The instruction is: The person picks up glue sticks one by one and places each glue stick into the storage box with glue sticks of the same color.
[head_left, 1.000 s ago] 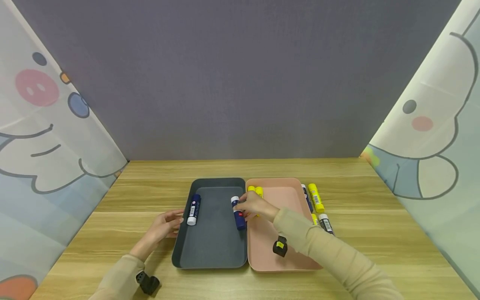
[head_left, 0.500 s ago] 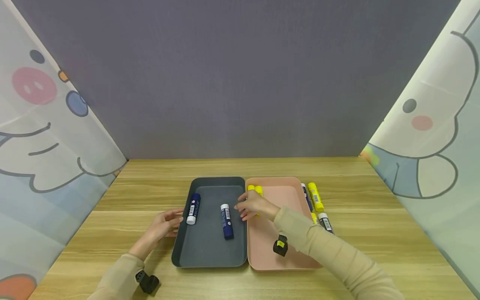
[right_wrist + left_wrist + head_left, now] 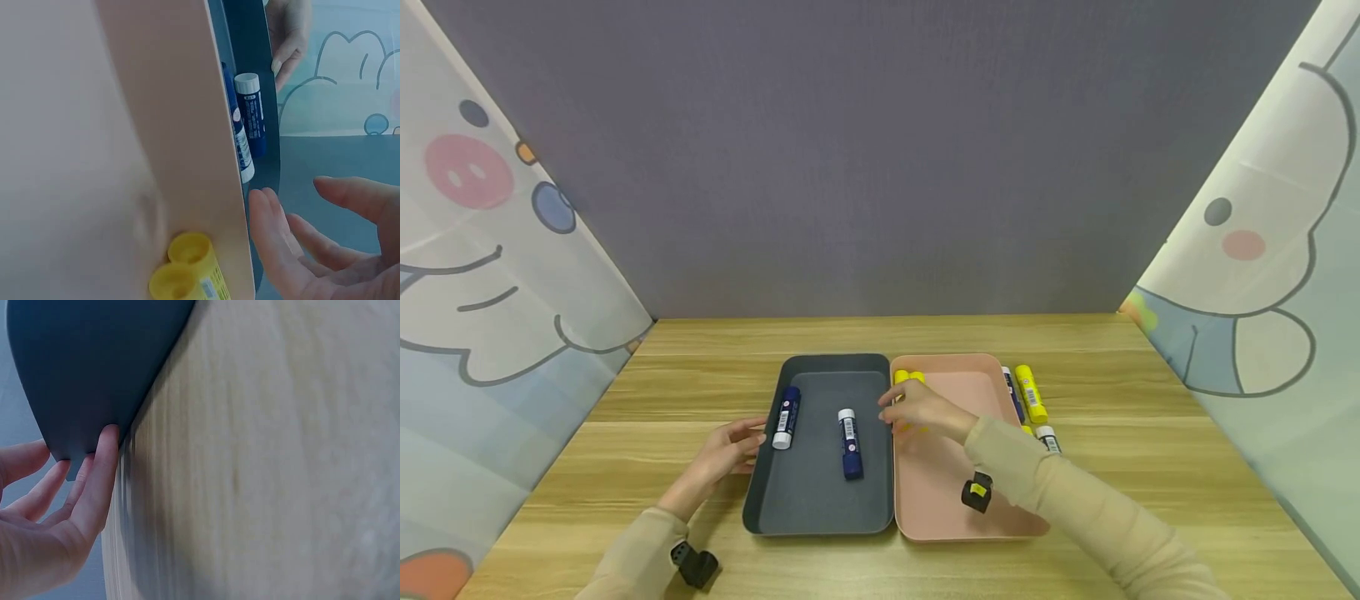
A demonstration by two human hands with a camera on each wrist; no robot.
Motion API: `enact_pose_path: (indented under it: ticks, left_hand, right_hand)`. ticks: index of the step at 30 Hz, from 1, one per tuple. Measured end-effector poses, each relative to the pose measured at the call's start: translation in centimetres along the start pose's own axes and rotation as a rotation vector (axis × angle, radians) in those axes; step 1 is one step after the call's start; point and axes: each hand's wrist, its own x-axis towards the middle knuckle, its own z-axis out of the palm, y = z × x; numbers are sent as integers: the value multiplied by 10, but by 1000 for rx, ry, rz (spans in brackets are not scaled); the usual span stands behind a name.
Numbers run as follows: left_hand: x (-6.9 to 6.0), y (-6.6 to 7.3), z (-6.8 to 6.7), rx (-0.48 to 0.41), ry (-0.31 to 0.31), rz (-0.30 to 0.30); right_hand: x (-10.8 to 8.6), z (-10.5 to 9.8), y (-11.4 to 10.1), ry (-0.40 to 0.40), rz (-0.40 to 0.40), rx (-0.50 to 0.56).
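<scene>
Right hand [image 3: 927, 410] half open, fingers apart, holds nothing, over pink tray [image 3: 966, 387] left edge. Left hand [image 3: 728, 452] relaxed, fingertips touching dark tray [image 3: 820, 508] left side. Lower centre: two blue glue sticks [image 3: 851, 450] in dark tray; two yellow sticks [image 3: 191, 249] in pink, partly hand-blocked. Lower right: two loose yellow sticks [image 3: 1032, 394], two loose blue sticks [image 3: 1013, 397], sleeve [image 3: 1075, 500] blocking some.

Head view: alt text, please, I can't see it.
Two navy glue sticks lie apart in a gray tray; the left hand touches its left side. The right hand, holding nothing, is over the pink tray alongside, partly hiding yellow glue sticks. More glue sticks lie on the wooden table to the right.
</scene>
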Motion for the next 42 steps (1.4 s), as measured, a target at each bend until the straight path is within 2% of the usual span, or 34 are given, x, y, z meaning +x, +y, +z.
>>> enact_pose_path:
  ticks: [5, 10, 15, 24, 29, 37, 42]
  left_hand:
    - [0, 0, 0, 4, 4, -1]
    - [-1, 0, 0, 7, 4, -6]
    - [-1, -1, 0, 10, 10, -5]
    - [-1, -1, 0, 9, 1, -1]
    - [-1, 0, 0, 7, 3, -1]
    - [0, 0, 1, -2, 10, -1]
    - [0, 0, 1, -2, 7, 3]
  right_hand:
    - [-8, -10, 2, 15, -36, -78]
    - [-14, -21, 5, 13, -47, -109]
    - [-18, -28, 6, 41, -29, -135]
    - [-30, -45, 13, 86, -80, -205]
    - [-34, -54, 17, 127, -97, -278]
    - [-48, -76, 26, 104, -189, -284]
    - [-56, -87, 33, 142, -182, -304]
